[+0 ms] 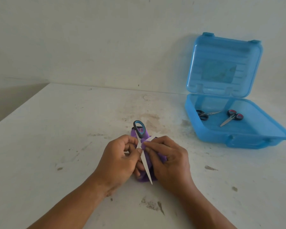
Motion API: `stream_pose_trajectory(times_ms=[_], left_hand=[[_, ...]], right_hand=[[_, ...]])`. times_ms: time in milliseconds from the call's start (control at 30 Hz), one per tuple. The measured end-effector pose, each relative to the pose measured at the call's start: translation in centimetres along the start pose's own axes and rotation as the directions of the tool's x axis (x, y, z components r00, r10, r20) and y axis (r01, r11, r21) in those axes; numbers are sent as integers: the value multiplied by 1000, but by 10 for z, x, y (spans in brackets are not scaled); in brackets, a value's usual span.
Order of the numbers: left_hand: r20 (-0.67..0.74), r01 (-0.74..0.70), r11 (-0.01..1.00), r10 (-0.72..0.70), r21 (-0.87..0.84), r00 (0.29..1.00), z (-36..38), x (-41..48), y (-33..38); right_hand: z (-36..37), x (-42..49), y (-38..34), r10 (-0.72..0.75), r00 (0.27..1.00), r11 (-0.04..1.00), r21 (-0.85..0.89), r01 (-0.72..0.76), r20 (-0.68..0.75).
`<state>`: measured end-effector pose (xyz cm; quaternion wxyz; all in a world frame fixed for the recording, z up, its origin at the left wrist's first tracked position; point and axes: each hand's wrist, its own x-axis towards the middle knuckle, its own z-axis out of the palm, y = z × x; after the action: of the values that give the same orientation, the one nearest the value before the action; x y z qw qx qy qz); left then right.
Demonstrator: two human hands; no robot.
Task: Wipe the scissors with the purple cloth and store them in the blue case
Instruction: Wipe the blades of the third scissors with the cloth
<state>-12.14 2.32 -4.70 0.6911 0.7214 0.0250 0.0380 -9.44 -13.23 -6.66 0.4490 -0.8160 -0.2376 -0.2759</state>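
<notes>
A pair of scissors [144, 160] with a grey and blue handle is spread open at the table's middle, one blade pointing toward me. My left hand [120, 161] pinches the scissors at the pivot. My right hand [169, 161] holds the purple cloth [146, 176] against the blades; most of the cloth is hidden under both hands. The blue case [210, 134] stands open at the right, lid upright against the wall.
Inside the blue case lie two small scissors, one black-handled [203, 115] and one with red and black handles [233, 116]. The white table [56, 146] is stained and ends at a wall behind; its left edge runs diagonally.
</notes>
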Motion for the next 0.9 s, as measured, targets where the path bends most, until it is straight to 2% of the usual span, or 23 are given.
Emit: stream_pose_trajectory(times_ms=[167, 300, 500, 600, 733, 833, 900], left_hand=[[36, -3, 1000, 2, 9, 999, -2, -2, 4], [53, 14, 999, -16, 36, 998, -3, -4, 7], [23, 21, 998, -23, 64, 999, -13, -1, 16], [-76, -45, 992, 54, 114, 996, -18, 2, 20], [-191, -139, 969, 179, 206, 965, -30, 11, 18], [-248, -241, 915, 328, 324, 912, -34, 15, 14], [-249, -313, 828, 462, 465, 851, -37, 16, 11]], right_hand=[[-7, 8, 8, 187, 981, 982, -29, -188, -43], [-12, 12, 11, 278, 958, 960, 4, -278, -67], [-18, 20, 16, 481, 875, 876, 32, -480, -48], [-22, 20, 13, 561, 828, 824, 96, -558, -5], [-23, 17, 7, 514, 854, 853, 50, -519, 86], [-24, 16, 7, 472, 870, 880, -22, -474, 144], [-25, 15, 7, 453, 874, 890, -33, -455, 177]])
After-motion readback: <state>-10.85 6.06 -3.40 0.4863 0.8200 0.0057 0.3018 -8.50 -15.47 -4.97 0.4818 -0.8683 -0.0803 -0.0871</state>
